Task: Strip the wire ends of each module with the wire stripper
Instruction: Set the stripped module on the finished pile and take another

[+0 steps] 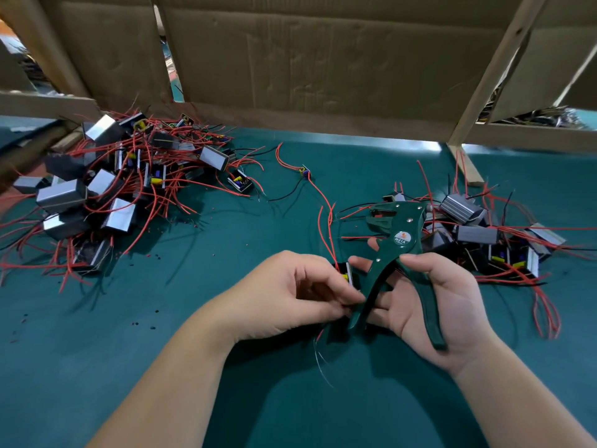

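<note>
Left hand (290, 295): fingertips pinch a small module (347, 275) just above the green mat (226, 399). Right hand (433, 305): fingers curl round the wire stripper (399, 244), handles apart. Module probably light and rigid; grip the case, not the limp red wire (327, 218). Dark body, yellow part showing.

Green wire stripper (402, 237) upright beside small module (347, 275)

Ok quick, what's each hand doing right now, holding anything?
Left hand: fingers pinch a small module with red wires.
Right hand: holds the green wire stripper by its handles.
</note>
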Demonstrator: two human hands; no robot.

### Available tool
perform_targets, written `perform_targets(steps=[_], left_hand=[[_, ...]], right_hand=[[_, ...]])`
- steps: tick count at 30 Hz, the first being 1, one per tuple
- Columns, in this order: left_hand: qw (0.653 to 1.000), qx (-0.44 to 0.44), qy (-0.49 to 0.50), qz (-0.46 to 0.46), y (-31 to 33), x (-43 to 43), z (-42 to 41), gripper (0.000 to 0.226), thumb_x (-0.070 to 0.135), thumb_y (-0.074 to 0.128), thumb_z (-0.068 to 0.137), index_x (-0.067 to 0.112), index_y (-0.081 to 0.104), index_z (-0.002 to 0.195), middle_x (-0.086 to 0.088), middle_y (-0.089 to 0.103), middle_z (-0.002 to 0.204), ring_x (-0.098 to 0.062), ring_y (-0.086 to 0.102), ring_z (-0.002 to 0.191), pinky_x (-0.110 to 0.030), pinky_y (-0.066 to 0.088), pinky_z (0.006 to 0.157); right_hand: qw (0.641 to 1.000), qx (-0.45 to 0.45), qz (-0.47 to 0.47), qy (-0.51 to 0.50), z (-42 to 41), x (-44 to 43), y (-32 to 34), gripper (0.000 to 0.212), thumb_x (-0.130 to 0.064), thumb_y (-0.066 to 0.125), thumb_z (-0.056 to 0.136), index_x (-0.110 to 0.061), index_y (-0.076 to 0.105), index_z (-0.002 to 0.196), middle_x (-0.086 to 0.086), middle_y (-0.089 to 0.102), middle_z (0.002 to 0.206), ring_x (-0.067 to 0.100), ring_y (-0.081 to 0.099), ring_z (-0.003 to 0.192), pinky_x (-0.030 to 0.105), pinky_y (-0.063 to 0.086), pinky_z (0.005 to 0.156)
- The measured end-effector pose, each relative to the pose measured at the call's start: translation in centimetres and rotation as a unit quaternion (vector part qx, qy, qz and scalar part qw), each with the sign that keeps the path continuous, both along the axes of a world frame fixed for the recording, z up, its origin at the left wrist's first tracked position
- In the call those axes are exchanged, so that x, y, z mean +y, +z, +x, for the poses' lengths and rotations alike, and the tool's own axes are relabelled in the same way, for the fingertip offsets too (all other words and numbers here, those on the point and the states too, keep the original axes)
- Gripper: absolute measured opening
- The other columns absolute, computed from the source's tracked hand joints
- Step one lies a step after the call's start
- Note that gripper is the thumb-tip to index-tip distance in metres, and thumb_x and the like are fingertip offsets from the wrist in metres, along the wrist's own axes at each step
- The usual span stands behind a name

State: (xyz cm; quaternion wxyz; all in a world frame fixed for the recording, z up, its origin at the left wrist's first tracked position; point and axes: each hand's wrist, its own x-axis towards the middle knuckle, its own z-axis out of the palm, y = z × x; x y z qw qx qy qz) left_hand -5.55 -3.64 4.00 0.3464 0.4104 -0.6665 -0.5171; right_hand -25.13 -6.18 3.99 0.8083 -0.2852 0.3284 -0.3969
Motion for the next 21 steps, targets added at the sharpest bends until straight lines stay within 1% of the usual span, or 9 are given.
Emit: perform_targets(steps=[2,3,6,10,13,15,17,19,21], left_hand=[[0.999,-0.007,0.028,-0.033,0.2,0.0,0.2,0.043,-0.018,0.053,0.081,0.017,0.073,0.094,0.004,0.069,0.094,-0.009,0.066,0.089,-0.018,0.047,0.082],[0.997,-0.036,0.041,-0.063,0.2,-0.1,0.5,0.054,-0.022,0.048,0.078,0.023,0.073,0.093,0.006,0.067,0.098,-0.008,0.065,0.094,-0.017,0.045,0.084],[0.987,-0.114,0.026,-0.113,0.3,-0.1,0.7,0.065,-0.023,0.048,0.067,0.035,0.072,0.086,0.016,0.058,0.104,-0.005,0.057,0.105,-0.009,0.036,0.085],[0.984,-0.133,0.005,-0.116,-0.1,0.2,-0.7,0.034,-0.008,0.073,0.070,0.025,0.074,0.078,0.012,0.061,0.098,-0.010,0.061,0.090,-0.010,0.042,0.075],[0.984,-0.109,0.046,-0.135,-0.3,-0.1,-0.6,0.021,0.000,0.082,0.066,0.019,0.077,0.071,0.009,0.069,0.089,-0.002,0.064,0.086,-0.010,0.043,0.080],[0.983,-0.097,0.063,-0.145,-0.1,-0.1,-0.3,0.017,0.004,0.084,0.065,0.018,0.077,0.070,0.009,0.072,0.086,-0.002,0.064,0.088,-0.013,0.044,0.083],[0.986,-0.056,0.076,-0.140,0.1,0.1,-0.4,0.014,0.005,0.083,0.066,0.017,0.076,0.067,0.009,0.073,0.082,-0.003,0.064,0.089,-0.014,0.045,0.083],[0.990,0.061,0.088,-0.092,0.4,0.3,-0.6,0.017,0.000,0.079,0.066,0.015,0.071,0.064,0.008,0.074,0.075,-0.004,0.069,0.084,-0.013,0.050,0.075],[0.977,0.173,0.112,-0.051,0.7,0.3,-0.6,0.018,0.003,0.075,0.068,0.020,0.070,0.063,0.003,0.073,0.072,-0.010,0.072,0.076,-0.016,0.053,0.067]], right_hand=[[1.000,0.000,0.003,-0.004,0.0,0.0,0.0,0.037,-0.023,0.050,0.067,-0.005,0.058,0.099,0.022,0.059,0.110,0.043,0.062,0.075,0.055,0.054,0.065],[1.000,-0.001,0.004,-0.007,0.0,-0.1,-0.1,0.039,-0.023,0.051,0.066,-0.005,0.057,0.100,0.022,0.058,0.111,0.043,0.062,0.073,0.055,0.054,0.065],[1.000,-0.007,0.007,-0.012,0.0,-0.1,-0.1,0.043,-0.023,0.052,0.064,-0.006,0.055,0.103,0.022,0.058,0.110,0.045,0.062,0.075,0.056,0.054,0.066],[1.000,-0.002,0.012,-0.002,0.1,-0.1,-0.2,0.038,-0.023,0.051,0.065,-0.004,0.059,0.097,0.022,0.058,0.105,0.041,0.063,0.079,0.060,0.052,0.073],[1.000,-0.009,0.018,0.003,0.2,0.0,-0.2,0.037,-0.022,0.050,0.067,-0.005,0.057,0.099,0.021,0.059,0.104,0.043,0.063,0.080,0.064,0.052,0.071],[1.000,-0.022,0.019,0.004,0.3,0.0,-0.1,0.039,-0.022,0.049,0.068,-0.007,0.054,0.104,0.021,0.058,0.106,0.045,0.063,0.079,0.064,0.052,0.068],[0.999,-0.031,0.022,0.010,0.3,0.0,-0.1,0.043,-0.022,0.050,0.068,-0.009,0.053,0.109,0.023,0.058,0.111,0.044,0.064,0.079,0.060,0.054,0.067],[0.999,-0.025,0.019,0.028,0.2,0.0,-0.1,0.048,-0.024,0.052,0.066,-0.009,0.053,0.112,0.026,0.057,0.117,0.043,0.063,0.078,0.056,0.054,0.069],[0.999,-0.013,0.013,0.042,0.2,0.0,0.0,0.051,-0.026,0.055,0.063,-0.007,0.056,0.110,0.025,0.058,0.116,0.042,0.062,0.074,0.055,0.054,0.072]])
